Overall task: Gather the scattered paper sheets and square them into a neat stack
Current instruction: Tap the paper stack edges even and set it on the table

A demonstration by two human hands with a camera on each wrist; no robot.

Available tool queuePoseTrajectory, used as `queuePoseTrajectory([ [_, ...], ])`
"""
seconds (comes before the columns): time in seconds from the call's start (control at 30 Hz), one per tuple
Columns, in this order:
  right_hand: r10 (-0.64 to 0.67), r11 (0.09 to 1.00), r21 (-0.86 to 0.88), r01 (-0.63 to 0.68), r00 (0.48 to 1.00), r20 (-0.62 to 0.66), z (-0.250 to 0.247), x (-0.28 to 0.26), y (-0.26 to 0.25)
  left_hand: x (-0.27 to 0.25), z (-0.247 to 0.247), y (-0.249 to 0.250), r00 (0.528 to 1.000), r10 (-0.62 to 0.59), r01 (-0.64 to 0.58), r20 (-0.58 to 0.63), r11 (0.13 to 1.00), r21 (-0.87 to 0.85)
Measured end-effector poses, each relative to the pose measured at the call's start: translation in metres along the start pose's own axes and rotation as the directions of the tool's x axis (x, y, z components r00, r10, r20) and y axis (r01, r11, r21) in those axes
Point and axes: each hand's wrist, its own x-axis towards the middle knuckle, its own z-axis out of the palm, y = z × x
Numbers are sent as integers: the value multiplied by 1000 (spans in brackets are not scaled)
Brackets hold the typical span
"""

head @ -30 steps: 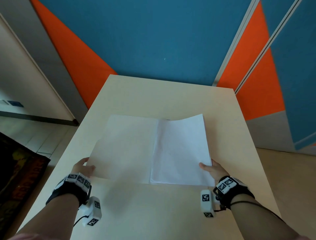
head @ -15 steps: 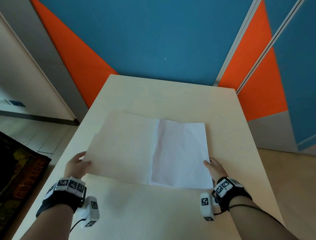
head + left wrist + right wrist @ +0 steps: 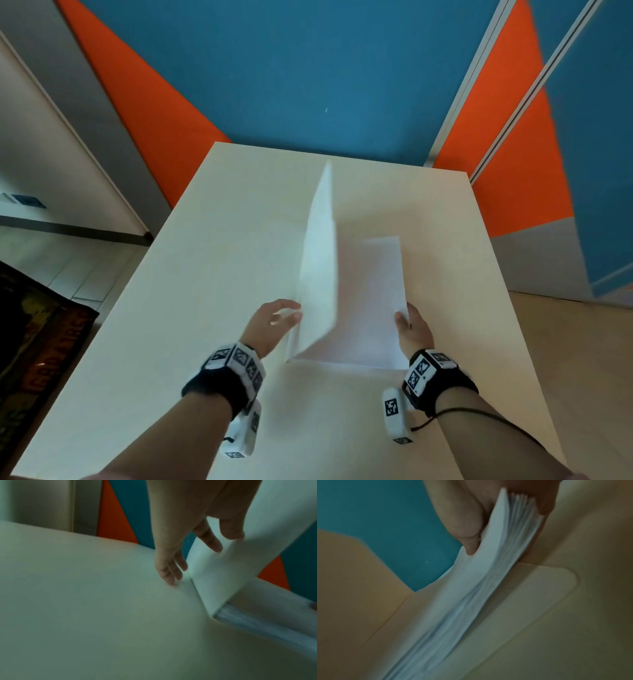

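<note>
A stack of white paper sheets (image 3: 370, 308) lies on the pale table (image 3: 222, 274), right of the middle. Its left part, a raised white sheet (image 3: 318, 267), stands almost upright along the stack's left side. My left hand (image 3: 274, 318) touches the left face of that raised sheet (image 3: 223, 574) with straight, spread fingers (image 3: 171, 572). My right hand (image 3: 411, 329) grips the stack's right edge near its front corner. In the right wrist view the thumb (image 3: 465, 524) lies on top of the fanned sheets (image 3: 479, 588), with the fingers underneath.
The table's far edge (image 3: 342, 159) meets a blue and orange wall (image 3: 308, 85). A dark patterned rug (image 3: 34, 342) lies on the floor to the left. Bare tabletop (image 3: 85, 608) spreads to the left of the paper and in front of it.
The left sheets, which lay flat and spread wide, now stand up and swing toward the right stack. My left hand moved right with them. The right hand kept its grip.
</note>
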Motion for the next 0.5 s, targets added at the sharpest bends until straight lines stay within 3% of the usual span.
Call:
queuePoseTrajectory([
  [0.07, 7, 999, -50, -6, 1000, 24, 2, 5, 6, 12, 14, -6, 999, -23, 28, -44, 991, 131],
  [0.13, 100, 995, 5, -101, 992, 81, 2, 10, 11, 17, 29, -11, 995, -17, 40, -99, 972, 232],
  [0.23, 146, 989, 15, -150, 979, 144, -4, 9, 11, 21, 43, -7, 983, -99, 135, -153, 960, 246],
  [0.37, 164, 943, 245, -225, 955, 246, -18, 1, 11, 31, 50, -1, 952, -256, 299, -166, 897, 326],
  [0.43, 212, 862, 386, -328, 926, 312, -23, 3, 8, 37, 46, 3, 935, -324, 353, -141, 875, 332],
  [0.5, 163, 880, 370, -297, 921, 353, -26, 1, 8, 39, 45, 4, 919, -369, 394, -136, 861, 321],
])
